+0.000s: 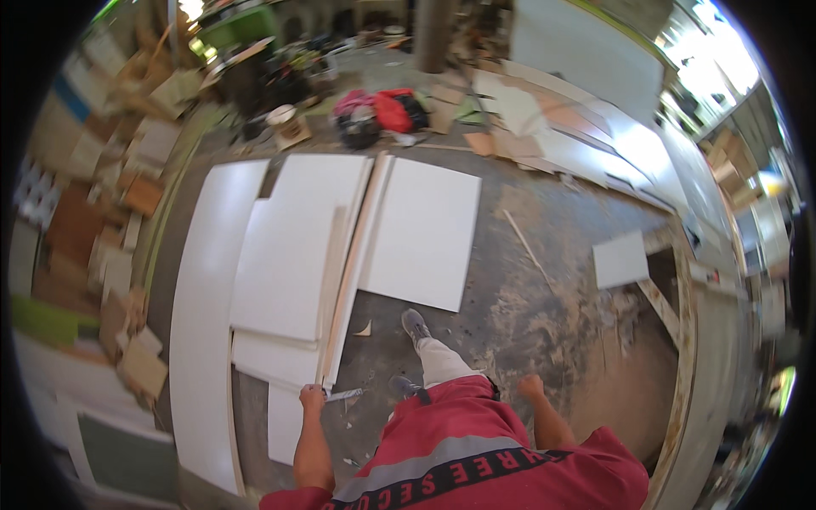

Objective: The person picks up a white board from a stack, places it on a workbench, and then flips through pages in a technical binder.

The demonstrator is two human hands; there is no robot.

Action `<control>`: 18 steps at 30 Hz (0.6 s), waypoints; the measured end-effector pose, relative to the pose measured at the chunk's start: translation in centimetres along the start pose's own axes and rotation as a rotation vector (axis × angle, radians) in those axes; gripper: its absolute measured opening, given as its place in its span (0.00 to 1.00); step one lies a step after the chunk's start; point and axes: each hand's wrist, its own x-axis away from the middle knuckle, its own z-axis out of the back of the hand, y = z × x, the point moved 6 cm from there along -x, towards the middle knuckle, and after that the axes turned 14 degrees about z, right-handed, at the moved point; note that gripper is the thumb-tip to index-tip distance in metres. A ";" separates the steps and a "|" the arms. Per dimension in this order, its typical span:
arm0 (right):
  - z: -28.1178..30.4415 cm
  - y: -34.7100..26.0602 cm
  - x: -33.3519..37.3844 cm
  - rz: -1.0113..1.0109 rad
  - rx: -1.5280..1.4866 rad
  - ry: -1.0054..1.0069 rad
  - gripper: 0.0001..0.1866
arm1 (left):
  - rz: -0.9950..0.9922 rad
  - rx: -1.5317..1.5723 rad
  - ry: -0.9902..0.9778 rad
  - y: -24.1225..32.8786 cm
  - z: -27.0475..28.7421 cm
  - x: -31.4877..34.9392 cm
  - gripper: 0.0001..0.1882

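A red shirt (476, 412) is being worn, its front being crossed by a grey band (463, 445) and a black band (459, 473) marked with reddish letters. The upper arms are being covered by red sleeves (608, 450) — the forearms, left hand (312, 395) and right hand (530, 387) are being shown bare. Below, off-white trousers (444, 361) are being worn with greyish shoes (415, 325) — finer shoe details are being lost to blur.

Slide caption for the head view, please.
Left hand at the near end of long strips, among white panels on the floor; right hand apart.
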 end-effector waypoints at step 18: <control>3.0 30.6 10.5 -0.318 -0.748 0.343 0.08 | -0.329 -0.777 -0.615 20.5 -50.5 22.7 0.10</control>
